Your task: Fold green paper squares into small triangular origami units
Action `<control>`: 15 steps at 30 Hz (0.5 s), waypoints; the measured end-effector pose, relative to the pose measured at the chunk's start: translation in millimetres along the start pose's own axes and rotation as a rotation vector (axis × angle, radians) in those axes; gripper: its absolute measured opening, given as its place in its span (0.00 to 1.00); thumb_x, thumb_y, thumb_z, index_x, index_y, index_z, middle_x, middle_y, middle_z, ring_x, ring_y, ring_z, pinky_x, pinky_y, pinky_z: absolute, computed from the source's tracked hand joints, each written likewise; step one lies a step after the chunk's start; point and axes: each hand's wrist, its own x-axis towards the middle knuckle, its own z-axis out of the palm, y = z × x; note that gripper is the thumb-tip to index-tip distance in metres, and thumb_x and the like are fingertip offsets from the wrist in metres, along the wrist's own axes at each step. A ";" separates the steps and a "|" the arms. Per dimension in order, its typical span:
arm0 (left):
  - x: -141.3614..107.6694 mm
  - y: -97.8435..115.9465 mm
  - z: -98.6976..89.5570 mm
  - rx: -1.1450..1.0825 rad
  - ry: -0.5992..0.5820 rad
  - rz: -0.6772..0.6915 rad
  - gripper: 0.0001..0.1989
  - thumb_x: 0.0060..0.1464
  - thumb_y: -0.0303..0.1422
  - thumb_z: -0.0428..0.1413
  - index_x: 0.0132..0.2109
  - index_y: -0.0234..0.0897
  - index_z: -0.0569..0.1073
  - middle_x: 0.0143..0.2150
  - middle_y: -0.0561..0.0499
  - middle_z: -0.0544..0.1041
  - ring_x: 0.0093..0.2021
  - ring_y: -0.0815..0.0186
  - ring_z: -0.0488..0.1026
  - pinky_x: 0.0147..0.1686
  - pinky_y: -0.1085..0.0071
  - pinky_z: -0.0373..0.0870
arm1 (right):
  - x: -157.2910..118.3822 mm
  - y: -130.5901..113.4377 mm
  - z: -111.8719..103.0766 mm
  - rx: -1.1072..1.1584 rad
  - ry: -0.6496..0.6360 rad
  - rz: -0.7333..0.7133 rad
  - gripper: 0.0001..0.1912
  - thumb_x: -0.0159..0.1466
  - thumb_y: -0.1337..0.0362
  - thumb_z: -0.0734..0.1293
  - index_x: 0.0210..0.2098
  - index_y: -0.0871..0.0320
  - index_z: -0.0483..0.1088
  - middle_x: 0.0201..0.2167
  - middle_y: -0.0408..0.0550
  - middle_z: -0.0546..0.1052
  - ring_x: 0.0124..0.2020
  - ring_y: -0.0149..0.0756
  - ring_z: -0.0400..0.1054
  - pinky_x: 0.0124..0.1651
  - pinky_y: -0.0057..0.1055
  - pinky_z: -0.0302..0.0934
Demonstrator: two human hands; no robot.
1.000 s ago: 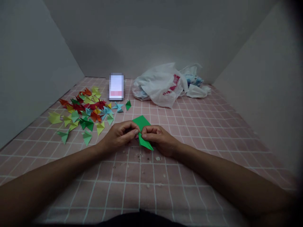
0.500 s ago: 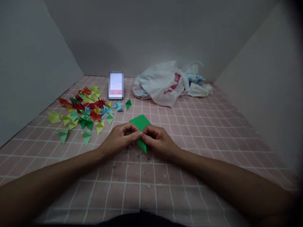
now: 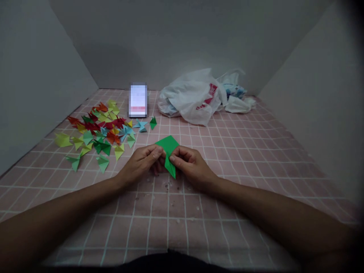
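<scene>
My left hand and my right hand reach in from 6 o'clock, close together. Both curl nearly shut, pinching a folded green paper between them.

Pink surface, ruled in a white grid. Left of centre, a loose scatter of folded paper pieces in red, yellow, green and blue; one dark green folded piece lies just apart, to the right. Far edge: blurred, lit rectangular device; crumpled white plastic bag, red print. Small pale specks nearer the front.
</scene>
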 end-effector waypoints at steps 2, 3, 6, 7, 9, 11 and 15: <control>1.0 -2.9 0.6 -0.036 -0.061 -0.041 0.15 0.59 0.44 0.57 0.33 0.35 0.72 0.24 0.55 0.74 0.22 0.71 0.70 0.23 0.75 0.69 | 0.6 1.3 0.0 0.010 0.050 -0.022 0.15 0.62 0.54 0.70 0.28 0.56 0.63 0.19 0.37 0.67 0.18 0.26 0.60 0.22 0.25 0.55; 1.2 -4.1 1.0 -0.050 -0.082 -0.050 0.14 0.58 0.42 0.58 0.33 0.35 0.72 0.24 0.55 0.73 0.22 0.71 0.70 0.23 0.76 0.69 | 1.0 2.0 -0.3 0.016 0.059 -0.026 0.15 0.62 0.54 0.70 0.28 0.56 0.64 0.19 0.37 0.67 0.18 0.26 0.61 0.21 0.25 0.55; 0.9 -5.3 1.6 -0.073 -0.062 -0.047 0.13 0.56 0.39 0.60 0.30 0.35 0.71 0.22 0.56 0.72 0.21 0.73 0.68 0.22 0.77 0.66 | 2.3 4.4 -1.1 0.070 0.025 -0.006 0.14 0.63 0.54 0.70 0.31 0.56 0.65 0.18 0.36 0.68 0.17 0.26 0.62 0.21 0.24 0.58; 0.7 -4.8 1.5 -0.071 -0.039 -0.045 0.13 0.56 0.39 0.60 0.30 0.35 0.70 0.22 0.57 0.72 0.20 0.74 0.68 0.22 0.78 0.66 | 2.6 5.2 -1.3 0.097 0.006 0.004 0.14 0.62 0.55 0.70 0.31 0.56 0.65 0.18 0.36 0.69 0.17 0.26 0.62 0.20 0.24 0.58; 0.7 -3.5 1.0 -0.074 0.001 -0.046 0.13 0.55 0.38 0.61 0.29 0.35 0.70 0.21 0.57 0.72 0.20 0.74 0.68 0.21 0.78 0.65 | 3.2 6.3 -1.7 0.147 -0.018 0.022 0.13 0.61 0.56 0.71 0.31 0.56 0.65 0.19 0.36 0.70 0.17 0.26 0.63 0.20 0.24 0.60; 1.2 -2.8 0.3 -0.102 0.002 -0.061 0.12 0.56 0.38 0.61 0.30 0.35 0.71 0.22 0.56 0.73 0.21 0.74 0.70 0.23 0.78 0.68 | 3.7 6.4 -1.9 0.179 -0.021 0.035 0.13 0.61 0.57 0.72 0.30 0.57 0.64 0.19 0.37 0.71 0.17 0.25 0.64 0.20 0.24 0.60; 3.3 -4.5 -0.6 -0.198 -0.018 -0.093 0.12 0.57 0.40 0.60 0.34 0.35 0.73 0.25 0.54 0.77 0.25 0.72 0.74 0.28 0.77 0.72 | 4.2 4.0 -1.8 0.228 0.010 0.051 0.12 0.61 0.60 0.71 0.30 0.57 0.64 0.19 0.37 0.72 0.16 0.25 0.63 0.19 0.23 0.60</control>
